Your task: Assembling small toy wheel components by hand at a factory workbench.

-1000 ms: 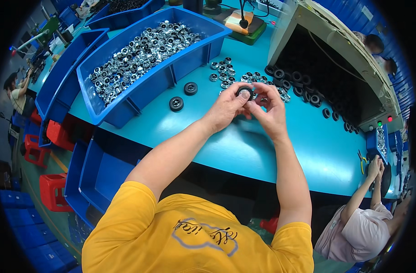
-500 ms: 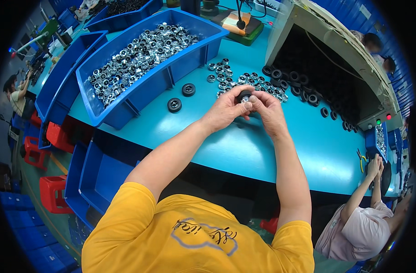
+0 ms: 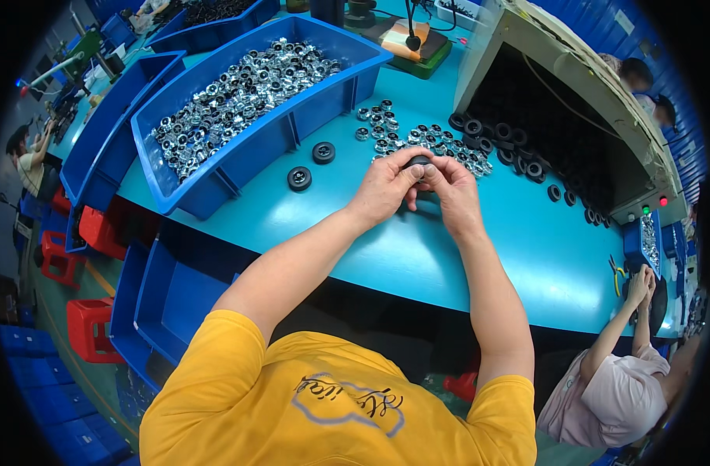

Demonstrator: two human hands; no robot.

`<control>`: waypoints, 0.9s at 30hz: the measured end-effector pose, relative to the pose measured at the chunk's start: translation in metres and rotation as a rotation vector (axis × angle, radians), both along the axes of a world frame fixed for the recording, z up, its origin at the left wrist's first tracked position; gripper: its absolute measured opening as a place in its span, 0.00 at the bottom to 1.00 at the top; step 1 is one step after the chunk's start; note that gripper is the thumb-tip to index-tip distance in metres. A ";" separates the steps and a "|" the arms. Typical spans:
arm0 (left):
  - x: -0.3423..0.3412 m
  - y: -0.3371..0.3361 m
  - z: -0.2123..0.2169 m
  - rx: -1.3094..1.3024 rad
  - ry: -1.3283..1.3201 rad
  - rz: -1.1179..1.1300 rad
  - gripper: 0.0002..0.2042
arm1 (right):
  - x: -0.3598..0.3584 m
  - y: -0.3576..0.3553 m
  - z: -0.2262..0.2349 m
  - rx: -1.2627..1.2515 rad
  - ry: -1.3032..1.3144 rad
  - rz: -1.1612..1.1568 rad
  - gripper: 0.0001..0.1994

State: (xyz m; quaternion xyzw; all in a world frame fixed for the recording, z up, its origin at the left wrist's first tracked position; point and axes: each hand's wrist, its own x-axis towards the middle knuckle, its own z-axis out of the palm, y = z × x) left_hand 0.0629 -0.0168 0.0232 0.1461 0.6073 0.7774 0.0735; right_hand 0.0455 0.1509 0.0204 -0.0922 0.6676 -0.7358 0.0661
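Observation:
Above the turquoise table, my left hand [image 3: 384, 186] and my right hand [image 3: 457, 198] meet around a small black tire [image 3: 419, 161]. Both thumbs press on its near side, and the fingers wrap its far side. A silvery hub showed in it a moment before; the thumbs now mostly cover that part. Just beyond my hands lies a loose group of chrome wheel hubs [image 3: 440, 140]. To the left, two wheels with black tires, a farther wheel [image 3: 323, 152] and a nearer wheel [image 3: 299, 179], lie flat on the tabletop.
A large blue bin [image 3: 207, 167] of chrome hubs stands at the left. Black tires [image 3: 518, 138] spill from a pale box-shaped machine [image 3: 479, 70] at the right. Red stools [image 3: 91, 330] and blue crates stand lower left. Pliers [image 3: 617, 276] lie near a co-worker [image 3: 615, 384].
My thumbs have moved up over the tire, covering the hub that showed between them. Both hands have tilted slightly and stay in nearly the same place.

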 end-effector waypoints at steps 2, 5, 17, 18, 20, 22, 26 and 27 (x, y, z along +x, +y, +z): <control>0.000 0.000 -0.001 0.002 0.009 -0.007 0.16 | 0.000 -0.004 -0.003 -0.007 0.012 -0.027 0.14; -0.002 0.003 -0.003 0.039 0.056 -0.024 0.16 | 0.003 -0.004 0.008 -0.111 -0.064 0.077 0.14; 0.005 0.006 -0.003 -0.439 0.475 0.278 0.16 | 0.004 -0.003 0.010 -0.111 -0.090 0.027 0.13; 0.005 0.006 -0.003 -0.466 0.478 0.279 0.16 | 0.004 -0.003 0.008 -0.130 -0.102 0.019 0.13; 0.006 0.006 -0.003 -0.496 0.501 0.300 0.17 | 0.004 -0.004 0.004 -0.167 -0.124 0.008 0.12; 0.008 0.009 -0.003 -0.500 0.543 0.339 0.17 | 0.003 -0.003 -0.001 -0.190 -0.110 0.017 0.12; 0.006 0.008 -0.003 -0.443 0.492 0.241 0.21 | -0.004 0.005 -0.003 -0.098 -0.097 0.022 0.12; 0.005 0.004 -0.003 -0.355 0.441 0.153 0.22 | -0.005 0.005 -0.001 -0.110 -0.091 0.021 0.12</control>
